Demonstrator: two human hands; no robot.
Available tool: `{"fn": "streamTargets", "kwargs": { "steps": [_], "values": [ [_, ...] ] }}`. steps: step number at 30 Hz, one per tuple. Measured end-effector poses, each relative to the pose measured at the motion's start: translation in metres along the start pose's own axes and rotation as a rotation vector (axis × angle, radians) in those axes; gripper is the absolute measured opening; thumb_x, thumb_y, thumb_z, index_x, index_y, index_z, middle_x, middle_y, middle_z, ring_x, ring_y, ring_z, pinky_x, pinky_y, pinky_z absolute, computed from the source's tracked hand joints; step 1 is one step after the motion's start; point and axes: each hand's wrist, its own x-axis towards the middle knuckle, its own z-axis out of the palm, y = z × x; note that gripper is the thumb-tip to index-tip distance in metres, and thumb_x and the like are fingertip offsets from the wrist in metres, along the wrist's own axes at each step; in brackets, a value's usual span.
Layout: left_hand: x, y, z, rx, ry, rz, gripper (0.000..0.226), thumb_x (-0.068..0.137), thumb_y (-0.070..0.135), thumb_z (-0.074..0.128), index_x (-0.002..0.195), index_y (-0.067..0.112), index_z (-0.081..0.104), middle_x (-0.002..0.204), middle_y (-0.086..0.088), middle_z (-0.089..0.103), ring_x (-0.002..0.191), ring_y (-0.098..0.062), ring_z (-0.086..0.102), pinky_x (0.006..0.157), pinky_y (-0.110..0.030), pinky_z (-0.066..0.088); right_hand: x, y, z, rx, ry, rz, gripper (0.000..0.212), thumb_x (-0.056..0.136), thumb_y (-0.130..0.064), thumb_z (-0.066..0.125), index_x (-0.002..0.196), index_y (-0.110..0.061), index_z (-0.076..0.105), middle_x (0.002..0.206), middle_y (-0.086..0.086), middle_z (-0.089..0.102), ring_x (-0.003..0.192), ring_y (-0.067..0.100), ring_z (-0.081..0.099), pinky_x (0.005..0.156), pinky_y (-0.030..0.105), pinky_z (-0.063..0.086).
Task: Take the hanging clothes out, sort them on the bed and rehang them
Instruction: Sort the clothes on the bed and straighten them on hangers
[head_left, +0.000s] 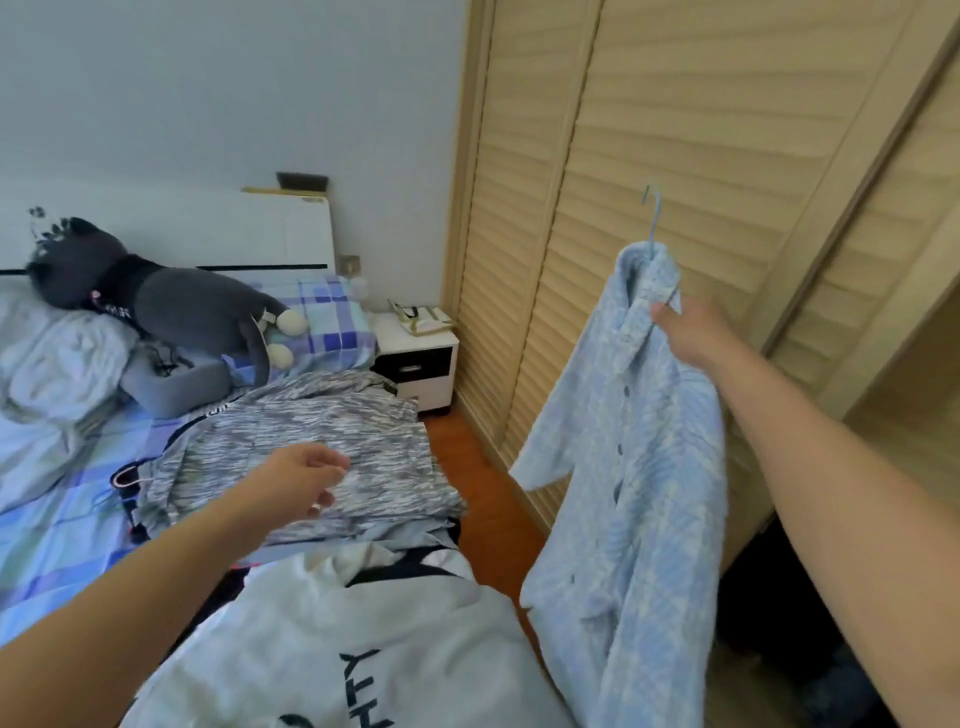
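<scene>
Fleece-like, pale blue fabric identifies the garment in hand: a buttoned pyjama-style top (639, 457) on a thin blue hanger (652, 218), held at right of centre in the frame, in front of the louvred wooden wardrobe doors (675, 130). The right hand (691, 332) grips the top just below the collar, where cloth and hanger shoulder meet. This grip probably keeps the garment from sliding off and leaves the hook free and upright above the hand. The body of the top hangs clear of the orange-brown floor (483, 499), with one sleeve trailing toward the bed.

The left hand (301, 483) is over the bed (47, 561) at lower centre-left, fingers loosely curled and gripping nothing. It sits just above a grey-and-white streaked garment (332, 431) laid flat on a stack of clothes near the bed's edge. A pink hanger hook (127, 480) shows at the left side of that stack. A white sweatshirt with dark lettering (337, 649) lies nearest the camera, at bottom centre.

Clothes are stacked flat along the bed edge nearest the wardrobe, presumably for short carrying runs. Whether the blue top is arriving at the bed or going back to the wardrobe cannot be determined.

A grey plush cat (171, 306) rests on the pillows at upper left; a white nightstand (415, 358) stands between bed and wardrobe.
</scene>
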Motion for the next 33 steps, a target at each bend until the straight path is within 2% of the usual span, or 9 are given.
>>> {"fn": "streamTargets", "kwargs": {
  "steps": [5,8,16,19,22,24,26,30,33],
  "values": [
    [0.052,0.039,-0.026,0.032,0.138,0.041,0.011,0.100,0.012,0.058,0.101,0.012,0.068,0.087,-0.010,0.067,0.075,-0.023,0.063,0.072,-0.036,0.052,0.071,-0.059,0.003,-0.009,0.042,-0.117,0.045,0.101,-0.038,0.052,0.124,-0.001,0.063,0.124,0.021,0.063,0.112,0.037,0.060,0.082,0.035,0.042],
    [0.072,0.022,-0.042,0.053,0.168,0.022,0.010,0.099,0.015,0.059,0.099,0.019,0.068,0.092,-0.009,0.069,0.078,-0.024,0.065,0.072,-0.036,0.052,0.092,-0.083,0.044,-0.030,0.052,-0.164,0.044,0.101,-0.038,0.050,0.124,-0.002,0.062,0.126,0.022,0.063,0.114,0.039,0.059,0.086,0.036,0.043],
    [0.073,-0.138,-0.134,0.129,0.315,-0.296,0.012,0.092,0.011,0.062,0.102,0.015,0.066,0.097,-0.013,0.069,0.069,-0.026,0.060,0.062,-0.028,0.046,0.104,-0.147,0.222,-0.138,0.009,-0.239,0.039,0.103,-0.031,0.050,0.113,0.006,0.059,0.117,0.036,0.059,0.109,0.049,0.058,0.089,0.047,0.045],
    [0.064,-0.194,-0.183,0.073,0.398,-0.407,0.011,0.093,0.011,0.062,0.102,0.016,0.067,0.093,-0.010,0.067,0.074,-0.028,0.061,0.070,-0.034,0.049,0.083,-0.201,0.320,-0.129,-0.089,-0.270,0.040,0.105,-0.031,0.045,0.112,0.005,0.060,0.114,0.033,0.061,0.108,0.046,0.059,0.085,0.044,0.044],
    [0.064,-0.253,-0.213,0.035,0.407,-0.482,0.009,0.094,0.010,0.062,0.100,0.015,0.067,0.092,-0.009,0.066,0.071,-0.026,0.060,0.064,-0.029,0.045,0.047,-0.260,0.436,-0.119,-0.161,-0.332,0.038,0.106,-0.031,0.041,0.117,0.001,0.059,0.116,0.028,0.062,0.108,0.045,0.058,0.083,0.043,0.043],
    [0.077,-0.302,-0.222,0.017,0.395,-0.523,0.010,0.095,0.009,0.060,0.099,0.016,0.066,0.088,-0.009,0.065,0.065,-0.024,0.058,0.058,-0.026,0.044,0.018,-0.293,0.525,-0.143,-0.252,-0.372,0.032,0.105,-0.026,0.041,0.122,-0.003,0.055,0.119,0.026,0.061,0.109,0.044,0.058,0.085,0.043,0.044],
    [0.093,-0.354,-0.223,0.055,0.371,-0.578,0.018,0.096,0.007,0.056,0.111,0.013,0.064,0.088,-0.007,0.064,0.062,-0.022,0.056,0.053,-0.021,0.044,-0.026,-0.306,0.626,-0.235,-0.484,-0.403,0.037,0.100,-0.022,0.048,0.134,-0.007,0.046,0.128,0.024,0.057,0.116,0.042,0.056,0.092,0.043,0.045],
    [0.120,-0.472,-0.206,0.262,0.245,-0.750,0.050,0.099,0.008,0.047,0.148,0.012,0.043,0.139,-0.016,0.054,0.125,-0.033,0.055,0.101,-0.034,0.045,-0.143,-0.262,0.786,-0.540,-1.178,-0.452,0.077,0.094,-0.029,0.060,0.155,-0.017,0.016,0.148,0.019,0.038,0.135,0.040,0.041,0.107,0.044,0.041],
    [0.135,-0.553,-0.185,0.509,0.110,-0.785,0.066,0.096,0.016,0.046,0.157,0.022,0.022,0.153,-0.016,0.035,0.141,-0.037,0.037,0.113,-0.046,0.037,-0.179,-0.227,0.844,-0.575,-1.102,-0.482,0.061,0.098,-0.035,0.053,0.149,-0.015,0.028,0.144,0.018,0.038,0.130,0.041,0.038,0.104,0.047,0.040]
  ]
}}
